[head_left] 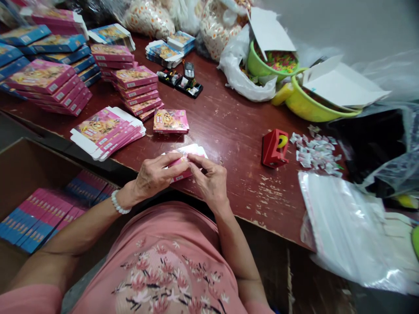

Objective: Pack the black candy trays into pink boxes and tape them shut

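A pink cardboard box [181,175] with white flaps lies at the table's front edge, right under both hands. My left hand [156,175], with a pale beaded bracelet on its wrist, reaches over the box from the left, its thumb and index finger pinched. From the other side comes my right hand [212,178], also pinched. The fingertips of both hands meet above the box; whatever is between them is too small or hidden to make out. Just beyond lies a pink printed box [170,121]. Flattened pink cartons [106,128] are fanned out to the left.
Stacked pink boxes [137,83] and blue boxes [59,43] fill the back left. A red tape dispenser [274,148] stands right, near small wrapped packets [317,152], plastic bags [347,218] and a yellow-green basin [314,109]. A carton [42,161] of boxes sits below left.
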### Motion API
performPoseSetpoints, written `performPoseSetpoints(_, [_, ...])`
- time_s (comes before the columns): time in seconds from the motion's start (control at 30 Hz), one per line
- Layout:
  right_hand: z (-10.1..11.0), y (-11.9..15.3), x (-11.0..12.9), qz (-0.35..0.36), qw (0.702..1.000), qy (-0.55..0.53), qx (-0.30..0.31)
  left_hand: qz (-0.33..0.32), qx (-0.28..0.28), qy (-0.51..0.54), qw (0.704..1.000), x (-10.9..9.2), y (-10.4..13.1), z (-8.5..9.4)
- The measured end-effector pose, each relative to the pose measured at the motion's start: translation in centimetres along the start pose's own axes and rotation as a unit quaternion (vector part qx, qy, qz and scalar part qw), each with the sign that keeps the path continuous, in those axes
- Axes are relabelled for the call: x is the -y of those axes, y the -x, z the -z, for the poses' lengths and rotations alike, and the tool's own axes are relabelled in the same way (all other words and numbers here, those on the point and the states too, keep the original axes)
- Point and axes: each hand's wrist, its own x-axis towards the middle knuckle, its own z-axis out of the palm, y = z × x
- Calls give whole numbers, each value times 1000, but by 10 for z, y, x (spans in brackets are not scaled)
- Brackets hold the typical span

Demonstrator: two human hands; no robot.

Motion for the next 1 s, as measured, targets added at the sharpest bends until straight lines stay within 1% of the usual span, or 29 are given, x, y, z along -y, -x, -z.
performPoseSetpoints(0.13, [-4, 1, -4, -15, 1000, 14, -19, 18, 35, -17, 999, -2, -3, 2])
performPoseSetpoints(0.3, [-9, 3, -9, -25, 999, -16, -39, 63, 94, -37, 993, -6, -10, 4])
performPoseSetpoints(0.43, [-8, 2, -14, -53, 998, -19, -34, 103, 147, -10, 984, -4, -16, 6])
performPoseSetpoints(0.5, [-5, 1, -21, -63, 997, 14, -30, 117, 154, 17, 981, 0, -18, 6])
performPoseSetpoints(0.6, [-2, 2, -39, -91, 991, 98, -14, 142, 126, 77, 979, 4, -18, 9])
performPoseSetpoints(0.63, [-2, 3, -45, -98, 988, 116, -7, 166, 110, 101, 975, 6, -18, 11])
performPoseSetpoints(0.67, [-2, 2, -51, -104, 988, 115, 0, 205, 93, 127, 966, 7, -17, 13])
performPoseSetpoints(0.7, [-3, 1, -55, -111, 990, 85, 9, 256, 70, 156, 952, 9, -17, 14])
performPoseSetpoints(0.77, [-6, -7, -57, -131, 990, -38, 31, 363, 3, 226, 904, 16, -16, 16])
performPoseSetpoints(0.8, [-8, -16, -56, -138, 984, -106, 40, 404, -36, 264, 875, 22, -16, 16])
performPoseSetpoints(0.83, [-10, -27, -54, -139, 976, -162, 47, 431, -72, 297, 849, 28, -16, 16])
performPoseSetpoints(0.87, [-12, -42, -52, -133, 969, -200, 52, 444, -101, 322, 830, 35, -15, 15])
performPoseSetpoints(0.9, [-14, -60, -51, -121, 967, -219, 52, 450, -120, 334, 819, 41, -14, 14])
performPoseSetpoints(0.93, [-17, -79, -50, -110, 967, -225, 50, 455, -130, 331, 816, 46, -11, 13])
performPoseSetpoints(0.97, [-20, -99, -51, -104, 968, -223, 52, 461, -128, 311, 821, 49, -7, 11])
performPoseSetpoints(1.0, [-22, -119, -54, -104, 970, -211, 57, 466, -111, 275, 834, 49, -2, 9])
